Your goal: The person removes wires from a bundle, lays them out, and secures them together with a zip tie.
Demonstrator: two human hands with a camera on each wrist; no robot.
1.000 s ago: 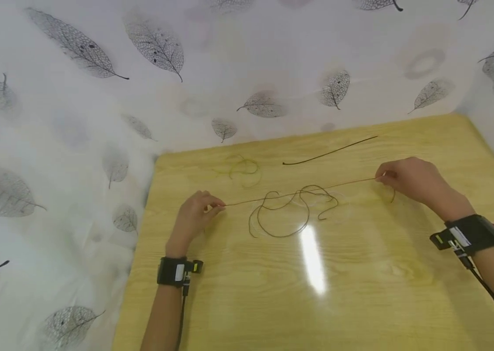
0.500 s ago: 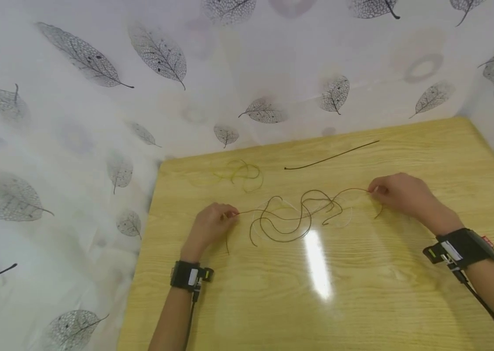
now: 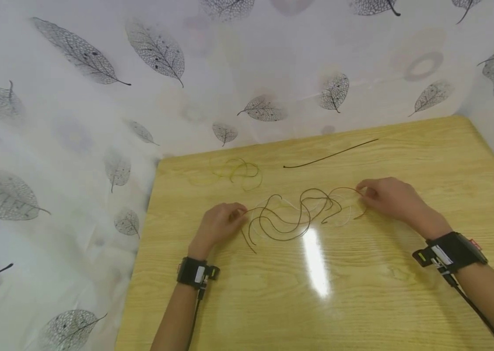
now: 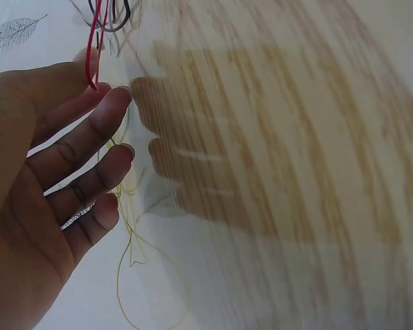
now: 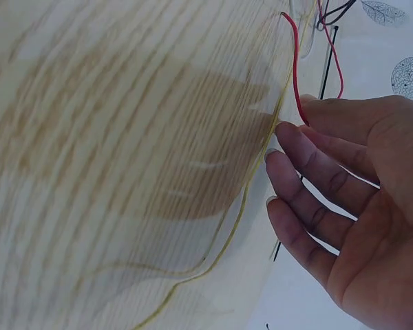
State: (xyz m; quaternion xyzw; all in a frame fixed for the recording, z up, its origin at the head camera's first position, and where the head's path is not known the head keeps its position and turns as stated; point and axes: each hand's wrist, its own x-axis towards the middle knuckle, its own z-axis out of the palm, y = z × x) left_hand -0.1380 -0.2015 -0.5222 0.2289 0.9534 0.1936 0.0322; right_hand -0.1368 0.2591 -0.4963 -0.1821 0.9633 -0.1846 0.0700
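A thin red cord (image 5: 294, 62) spans between both hands over the table, slack and curved. My left hand (image 3: 219, 226) pinches it near one end between thumb and index finger, and the short tail hangs down toward the table. At the other side my right hand (image 3: 389, 197) pinches it the same way, a short end curving out from the fingers. In both wrist views the remaining fingers are spread loosely. Beneath the red cord lies a dark brown cord (image 3: 282, 240) in loose loops, mixed with a pale white cord (image 3: 350, 214).
Behind the loops, a yellow cord (image 3: 253, 170) lies coiled at the back left of the wooden table (image 3: 264, 302). A straight black cord (image 3: 330, 156) rests near the back edge. Leaf-patterned covering (image 3: 291, 63) rises behind and at the left.
Both hands have drawn closer together, the left moving right and the right moving left and nearer. The red cord went from taut to slack, and its tail now shows below the left hand.
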